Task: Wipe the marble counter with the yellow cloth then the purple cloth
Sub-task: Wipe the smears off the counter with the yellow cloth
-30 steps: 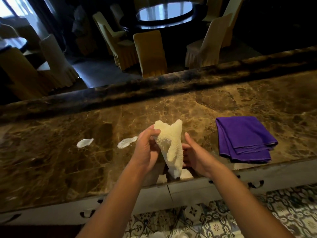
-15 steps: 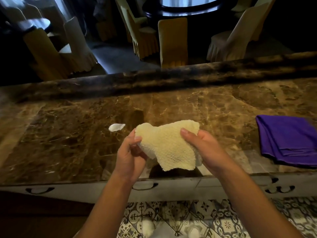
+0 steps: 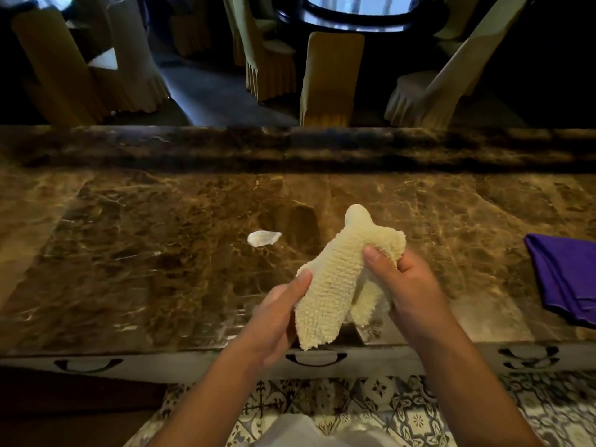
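Nearest the camera, a patterned tiled floor (image 3: pixel 403 411) is seen below the pale drawer fronts with dark handles (image 3: pixel 316 359). Above the front edge of the marble tabletop (image 3: pixel 145 269), the yellow cloth (image 3: pixel 335 279) is held up bunched, clear of the surface. It is gripped at its lower left side by the left hand (image 3: pixel 274 321) and pinched near its upper right by the right hand (image 3: pixel 403 282), with fingers closed on the fabric. A small white foamy patch (image 3: pixel 263 237) lies on the marble just beyond and left of the cloth. The purple cloth (image 3: pixel 567 279) is folded on the tabletop at the far right, well apart. Beyond the counter, covered chairs (image 3: pixel 329 79) are seen around a dark round table (image 3: pixel 358 14).
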Demonstrator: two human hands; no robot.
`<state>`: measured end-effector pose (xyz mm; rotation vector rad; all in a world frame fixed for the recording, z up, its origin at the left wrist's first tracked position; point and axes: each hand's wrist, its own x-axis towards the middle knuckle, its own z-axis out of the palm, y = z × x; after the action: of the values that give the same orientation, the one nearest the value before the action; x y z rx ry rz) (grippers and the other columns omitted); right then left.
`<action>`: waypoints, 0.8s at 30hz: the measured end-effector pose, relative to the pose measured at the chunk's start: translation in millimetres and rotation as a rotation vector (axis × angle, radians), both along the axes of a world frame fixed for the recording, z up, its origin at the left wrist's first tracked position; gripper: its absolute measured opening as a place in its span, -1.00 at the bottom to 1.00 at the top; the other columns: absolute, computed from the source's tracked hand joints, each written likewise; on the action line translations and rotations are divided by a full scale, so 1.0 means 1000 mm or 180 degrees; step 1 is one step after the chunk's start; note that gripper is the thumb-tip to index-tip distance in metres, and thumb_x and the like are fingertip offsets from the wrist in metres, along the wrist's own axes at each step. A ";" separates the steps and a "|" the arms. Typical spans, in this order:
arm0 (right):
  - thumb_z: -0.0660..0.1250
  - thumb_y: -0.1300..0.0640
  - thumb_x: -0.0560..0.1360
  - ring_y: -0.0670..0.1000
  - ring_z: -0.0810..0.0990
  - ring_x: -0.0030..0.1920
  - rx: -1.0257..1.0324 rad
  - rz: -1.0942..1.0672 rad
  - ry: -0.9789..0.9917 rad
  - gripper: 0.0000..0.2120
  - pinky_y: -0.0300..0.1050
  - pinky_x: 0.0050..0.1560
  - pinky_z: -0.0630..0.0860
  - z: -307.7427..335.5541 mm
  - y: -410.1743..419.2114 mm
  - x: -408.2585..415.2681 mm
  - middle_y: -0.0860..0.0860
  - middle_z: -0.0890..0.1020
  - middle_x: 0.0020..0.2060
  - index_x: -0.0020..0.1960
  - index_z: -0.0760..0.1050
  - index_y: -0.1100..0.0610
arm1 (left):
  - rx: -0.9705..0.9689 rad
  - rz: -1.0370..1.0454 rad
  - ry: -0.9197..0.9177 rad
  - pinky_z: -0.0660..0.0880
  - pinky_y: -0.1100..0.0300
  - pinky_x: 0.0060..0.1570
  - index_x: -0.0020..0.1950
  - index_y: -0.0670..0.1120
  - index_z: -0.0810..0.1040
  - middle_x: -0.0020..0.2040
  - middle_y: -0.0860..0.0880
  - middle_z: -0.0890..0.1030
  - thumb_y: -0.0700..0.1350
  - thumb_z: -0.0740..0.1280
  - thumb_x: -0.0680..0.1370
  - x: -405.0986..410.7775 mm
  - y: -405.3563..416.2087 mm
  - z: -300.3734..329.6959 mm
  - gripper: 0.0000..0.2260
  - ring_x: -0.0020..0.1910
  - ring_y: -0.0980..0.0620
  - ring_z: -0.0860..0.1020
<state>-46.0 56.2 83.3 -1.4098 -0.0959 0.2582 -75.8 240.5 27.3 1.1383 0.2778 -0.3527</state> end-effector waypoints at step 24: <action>0.34 -0.16 0.52 0.02 0.73 -0.14 -0.1889 -0.0099 -0.0737 -0.65 -0.06 -0.17 0.66 -0.002 -0.101 0.097 0.05 0.75 -0.19 0.00 0.67 0.11 | 0.2555 0.0096 -0.0643 0.58 0.02 0.19 0.27 0.11 0.60 0.14 0.14 0.65 0.01 0.32 0.62 0.050 0.016 -0.021 -0.77 0.11 0.18 0.62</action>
<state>50.8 -44.3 81.4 -2.0280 -0.1988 0.0961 -25.4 256.4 6.2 1.9421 0.2632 -0.0855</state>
